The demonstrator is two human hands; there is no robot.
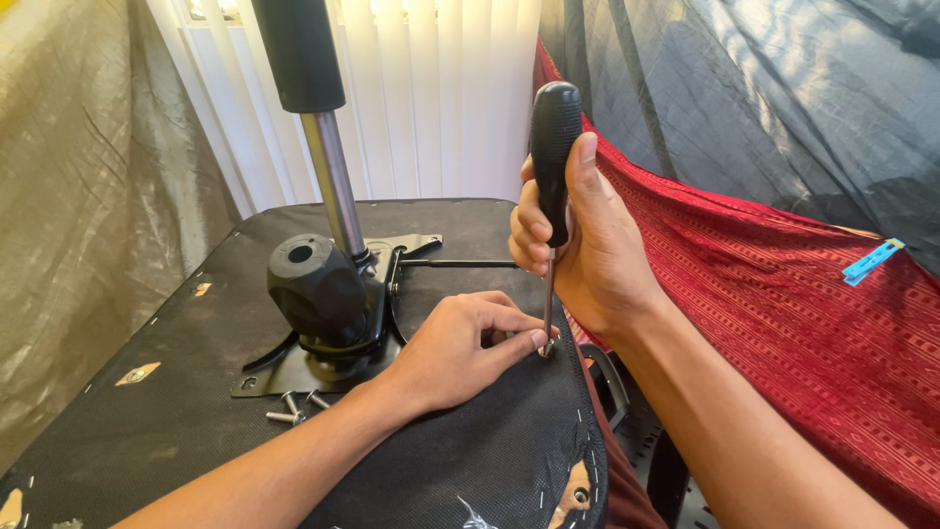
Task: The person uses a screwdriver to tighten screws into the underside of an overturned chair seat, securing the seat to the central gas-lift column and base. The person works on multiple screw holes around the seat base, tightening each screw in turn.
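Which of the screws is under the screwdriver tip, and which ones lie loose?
The screw at the seat's right edge, steadied by the left hand; the loose screws lie beside the black metal plate.

A home room: white vertical blinds [431, 98], red woven cloth [783, 294] and draped tarps [88, 196].

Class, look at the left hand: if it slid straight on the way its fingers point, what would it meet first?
The left hand points right, toward the screwdriver shaft at its fingertips; it would probably meet that first, then the right hand.
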